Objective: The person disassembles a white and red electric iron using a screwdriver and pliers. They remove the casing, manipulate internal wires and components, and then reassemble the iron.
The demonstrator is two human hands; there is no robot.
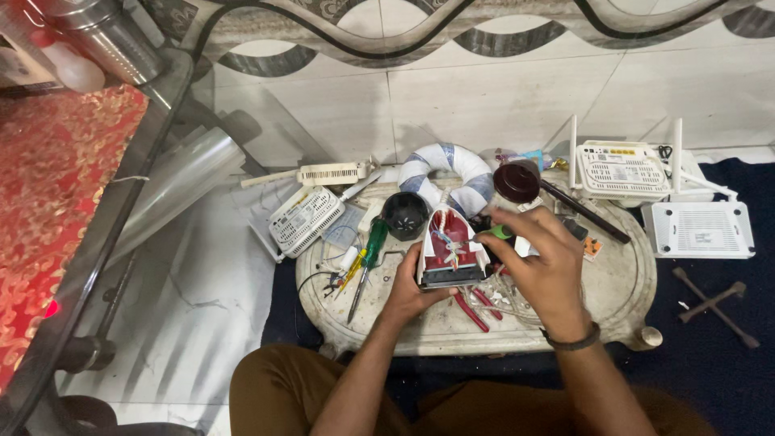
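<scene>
My left hand grips the lower left side of an opened clothes iron, whose red inner body and wires show. My right hand rests against the iron's right side and holds a green-handled tool with its tip at the iron. Both hands are above a small round white table. Red-handled pliers lie under the iron.
A green screwdriver, a black cap, a dark round knob, a coiled striped cord and white routers crowd the table. Another white router and a cross wrench lie on the dark mat at right. A glass table edge stands at left.
</scene>
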